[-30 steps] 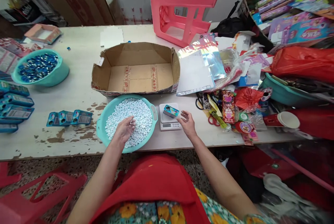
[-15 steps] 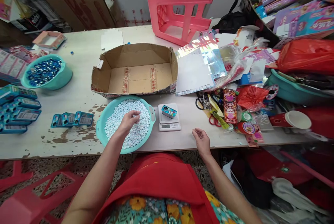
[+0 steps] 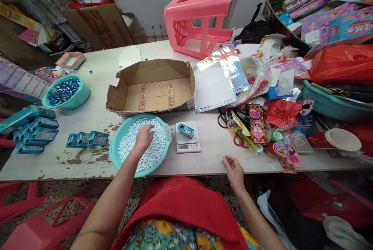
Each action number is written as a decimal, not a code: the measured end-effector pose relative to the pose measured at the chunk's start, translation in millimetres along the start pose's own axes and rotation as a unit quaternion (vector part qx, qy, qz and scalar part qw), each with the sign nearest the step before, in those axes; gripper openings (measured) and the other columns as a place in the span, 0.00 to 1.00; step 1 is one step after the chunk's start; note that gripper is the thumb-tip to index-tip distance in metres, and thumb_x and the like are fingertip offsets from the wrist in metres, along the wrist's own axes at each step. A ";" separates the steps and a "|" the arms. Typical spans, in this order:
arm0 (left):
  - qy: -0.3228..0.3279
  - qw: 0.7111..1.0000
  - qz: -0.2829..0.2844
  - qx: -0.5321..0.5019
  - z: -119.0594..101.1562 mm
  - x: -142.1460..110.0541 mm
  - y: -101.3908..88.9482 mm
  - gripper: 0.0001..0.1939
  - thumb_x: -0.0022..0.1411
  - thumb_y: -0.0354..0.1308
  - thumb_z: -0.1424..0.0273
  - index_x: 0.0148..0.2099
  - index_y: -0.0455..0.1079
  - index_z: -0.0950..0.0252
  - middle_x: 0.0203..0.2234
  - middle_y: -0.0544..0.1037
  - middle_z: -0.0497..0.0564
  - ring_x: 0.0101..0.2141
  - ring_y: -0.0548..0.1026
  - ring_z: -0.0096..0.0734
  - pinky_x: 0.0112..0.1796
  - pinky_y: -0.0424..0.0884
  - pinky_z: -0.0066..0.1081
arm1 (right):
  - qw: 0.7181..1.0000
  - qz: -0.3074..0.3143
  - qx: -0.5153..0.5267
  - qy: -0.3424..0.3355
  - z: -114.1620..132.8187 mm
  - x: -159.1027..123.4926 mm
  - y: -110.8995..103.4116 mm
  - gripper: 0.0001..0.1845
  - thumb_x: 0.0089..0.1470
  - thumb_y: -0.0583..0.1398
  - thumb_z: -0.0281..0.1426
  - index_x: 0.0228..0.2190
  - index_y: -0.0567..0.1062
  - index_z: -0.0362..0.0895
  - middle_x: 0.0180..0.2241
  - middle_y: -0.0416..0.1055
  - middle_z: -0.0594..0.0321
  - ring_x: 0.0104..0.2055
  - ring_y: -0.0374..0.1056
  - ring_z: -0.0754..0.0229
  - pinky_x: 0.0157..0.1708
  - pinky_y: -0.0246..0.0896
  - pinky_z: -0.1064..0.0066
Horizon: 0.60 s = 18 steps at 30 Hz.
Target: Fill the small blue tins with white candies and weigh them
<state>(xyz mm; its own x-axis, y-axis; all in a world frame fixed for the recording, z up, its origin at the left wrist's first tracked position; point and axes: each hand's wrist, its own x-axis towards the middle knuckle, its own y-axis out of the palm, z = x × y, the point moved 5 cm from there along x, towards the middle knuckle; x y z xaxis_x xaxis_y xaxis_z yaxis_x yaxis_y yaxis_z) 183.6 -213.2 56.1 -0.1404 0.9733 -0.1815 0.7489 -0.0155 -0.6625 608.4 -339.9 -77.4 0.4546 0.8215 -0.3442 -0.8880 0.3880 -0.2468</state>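
While a cardboard box point(image 3: 151, 91) sits behind the basin of white pieces point(image 3: 112, 147), the left hand point(image 3: 144, 137) hovers over those pieces, fingers curled, its grasp unclear. The right hand point(image 3: 234, 170), loosely bent and empty, rests near the table edge; the small blue box point(image 3: 185, 131) lies on the scale point(image 3: 188, 147).

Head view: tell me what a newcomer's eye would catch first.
Probably the pink stool, tipped on its side at the back of the table. Then the teal basin of white pellets near the front edge, left hand over it, and the tin on the scale to its right.
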 end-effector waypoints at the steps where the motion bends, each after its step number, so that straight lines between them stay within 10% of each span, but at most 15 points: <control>1: 0.020 0.999 -0.011 0.026 -3.8 0.0 -0.3 0.14 0.55 0.51 0.73 0.44 0.69 0.66 0.46 0.71 0.62 0.51 0.66 0.52 0.49 0.62 0.51 | 1.000 -0.005 -0.002 0.005 -2.9 -0.7 -4.1 0.28 0.39 0.66 0.48 0.37 0.71 0.42 0.37 0.74 0.56 0.42 0.70 0.54 0.50 0.63 0.58; 6: 0.172 0.978 0.065 0.097 -64.2 -2.2 57.8 0.27 0.50 0.60 0.76 0.54 0.66 0.60 0.56 0.66 0.56 0.58 0.59 0.46 0.57 0.55 0.46 | 1.000 -0.011 -0.010 0.024 -1.4 -5.8 -8.7 0.30 0.35 0.66 0.50 0.36 0.71 0.42 0.37 0.73 0.57 0.43 0.70 0.53 0.51 0.62 0.58; 11: 0.206 0.962 0.115 0.140 -106.7 -2.0 109.3 0.12 0.54 0.61 0.72 0.43 0.72 0.61 0.38 0.76 0.56 0.42 0.73 0.41 0.41 0.70 0.36 | 0.999 0.014 -0.032 0.039 23.4 -15.8 3.0 0.34 0.30 0.66 0.51 0.37 0.70 0.42 0.39 0.72 0.54 0.47 0.68 0.45 0.54 0.58 0.50; 14: 0.187 0.972 0.063 0.130 -99.4 -2.3 76.1 0.18 0.53 0.63 0.62 0.47 0.69 0.60 0.40 0.76 0.56 0.41 0.73 0.40 0.37 0.71 0.34 | 0.996 0.010 -0.075 0.052 34.4 -22.2 4.0 0.34 0.30 0.65 0.51 0.38 0.70 0.44 0.43 0.71 0.51 0.52 0.66 0.40 0.56 0.55 0.49; 18: 0.127 0.984 -0.071 0.104 -45.7 -23.6 -40.0 0.26 0.59 0.56 0.60 0.57 0.59 0.61 0.50 0.70 0.59 0.50 0.69 0.40 0.48 0.67 0.35 | 0.989 0.023 -0.124 0.072 47.4 -37.1 15.5 0.29 0.33 0.64 0.50 0.36 0.69 0.47 0.44 0.71 0.48 0.55 0.63 0.37 0.58 0.54 0.50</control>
<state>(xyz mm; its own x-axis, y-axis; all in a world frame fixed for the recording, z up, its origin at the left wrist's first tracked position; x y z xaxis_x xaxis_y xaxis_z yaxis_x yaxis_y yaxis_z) 186.5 -225.1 120.0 -0.0477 0.9944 0.0941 0.5814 0.1042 -0.8069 574.5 -344.5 -25.6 0.4344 0.7610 -0.4819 -0.8723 0.2221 -0.4356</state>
